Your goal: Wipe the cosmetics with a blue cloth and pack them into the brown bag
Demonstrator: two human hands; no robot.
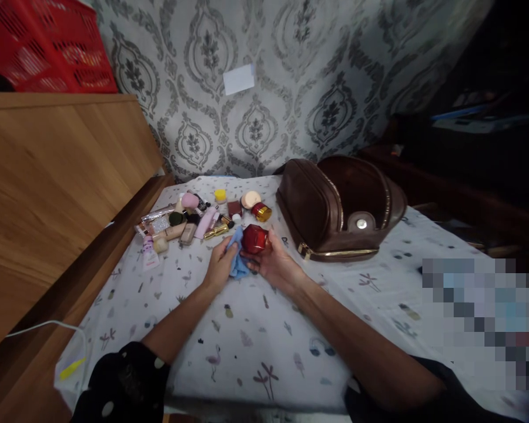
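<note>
Though between hands [219,263] [280,264], container [254,239] nearer right

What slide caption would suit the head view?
Left hand holds a blue cloth against a faceted red container in the right hand, near cosmetics and an open brown zippered bag.

Your left grip [220,263] is closed, its fingers bent, just beside your right grip [273,258], which is closed too, fingers curling toward the left one; back from the left grip your left forearm [178,323] slants outward, your right forearm [348,329] spreading the opposite way from its own grip
</note>
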